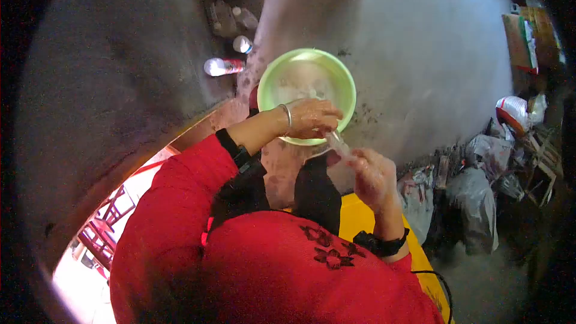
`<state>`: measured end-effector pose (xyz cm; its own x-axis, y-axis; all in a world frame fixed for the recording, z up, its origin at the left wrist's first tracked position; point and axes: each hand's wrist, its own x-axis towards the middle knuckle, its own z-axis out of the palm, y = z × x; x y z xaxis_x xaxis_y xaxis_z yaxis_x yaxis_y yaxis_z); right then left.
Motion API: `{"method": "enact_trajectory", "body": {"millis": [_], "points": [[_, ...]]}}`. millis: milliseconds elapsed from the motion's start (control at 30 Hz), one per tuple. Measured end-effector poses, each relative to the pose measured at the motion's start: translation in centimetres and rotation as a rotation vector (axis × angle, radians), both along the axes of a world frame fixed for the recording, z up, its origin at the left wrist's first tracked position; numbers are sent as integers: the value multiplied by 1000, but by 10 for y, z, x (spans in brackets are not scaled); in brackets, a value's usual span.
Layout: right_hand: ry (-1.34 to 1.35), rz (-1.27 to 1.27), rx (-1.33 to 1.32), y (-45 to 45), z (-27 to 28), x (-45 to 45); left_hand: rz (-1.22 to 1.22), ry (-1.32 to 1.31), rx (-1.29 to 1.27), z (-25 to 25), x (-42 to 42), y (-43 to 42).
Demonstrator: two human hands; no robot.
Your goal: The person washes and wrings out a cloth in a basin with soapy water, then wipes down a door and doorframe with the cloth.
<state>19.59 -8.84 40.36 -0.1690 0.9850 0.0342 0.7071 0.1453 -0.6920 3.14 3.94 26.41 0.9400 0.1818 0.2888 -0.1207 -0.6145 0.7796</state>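
Note:
A light green basin (350, 84) stands on the floor in front of me, with something whitish and blurred inside it. Over its near right rim is my left hand (313, 117), wet, with its fingers closed at one end of a clear, thin object (339, 145) that looks like plastic. Farther right and nearer to me, my right hand (373, 177) pinches the other end of this object, outside the basin. Blur hides exactly what the object is.
Plastic bottles (223, 66) lie and stand beyond the basin to the left, near the dark wall. Grey plastic bags (474, 201) and other clutter line the right side. A yellow surface (355, 219) is beside my right forearm.

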Motion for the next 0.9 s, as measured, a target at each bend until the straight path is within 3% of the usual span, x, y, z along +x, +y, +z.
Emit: {"method": "enact_trajectory", "body": {"millis": [100,133,233,333,433,567,700,733,833,900], "points": [[19,46,41,-11,28,6,-209,300,-32,29,8,10],[7,80,121,-10,40,10,-208,285,-20,37,13,6],[45,74,208,-13,69,23,-196,588,71,80,28,6],[22,89,285,-21,92,36,-111,339,220,77,17,8],[-7,126,355,-36,115,46,72,301,337,94,6,-6],[13,88,379,-37,132,44,321,419,63,117,-14,-23],[-17,38,392,-44,145,46,419,284,292,107,-17,-14],[-52,28,422,-45,146,49,439,282,258,120,-15,-13],[-125,-66,438,-59,149,35,356,139,273,97,-28,10],[-158,-129,433,-63,151,24,362,384,96,107,-35,5]]}}
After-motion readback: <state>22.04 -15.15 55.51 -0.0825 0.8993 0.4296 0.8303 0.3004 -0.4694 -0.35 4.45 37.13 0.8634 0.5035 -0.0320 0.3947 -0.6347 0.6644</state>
